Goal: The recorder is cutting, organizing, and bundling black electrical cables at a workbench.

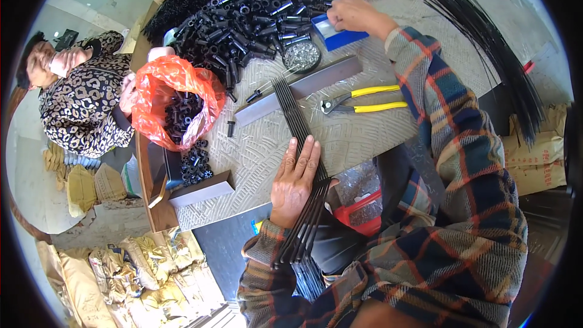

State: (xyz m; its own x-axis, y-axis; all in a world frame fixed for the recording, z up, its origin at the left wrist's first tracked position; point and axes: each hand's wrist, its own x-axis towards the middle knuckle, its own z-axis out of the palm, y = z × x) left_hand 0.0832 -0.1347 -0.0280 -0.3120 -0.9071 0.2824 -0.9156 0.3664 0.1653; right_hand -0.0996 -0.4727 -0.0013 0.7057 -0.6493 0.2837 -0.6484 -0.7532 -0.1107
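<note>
My left hand (pixel 294 185) presses its straight fingers along a row of thin black rods (pixel 296 115), with the thumb on their other side. The rods cross a grey metal angle bar (pixel 328 78) and run back past the table edge over my lap. My right hand (pixel 355 15) is at a small blue box (pixel 340 39), its fingers bent together; anything in them is hidden. Near the rods' far ends stands a round black dish (pixel 302 56) of small shiny metal pieces. Yellow-handled pliers (pixel 364 100) lie to the right of the rods.
Black plastic fittings (pixel 243 21) form a large heap at the back. A person (pixel 85 97) at the left holds an orange bag (pixel 152 106) of similar parts. Long black rods (pixel 486 42) hang over the right edge. Another angle bar (pixel 203 189) lies front left.
</note>
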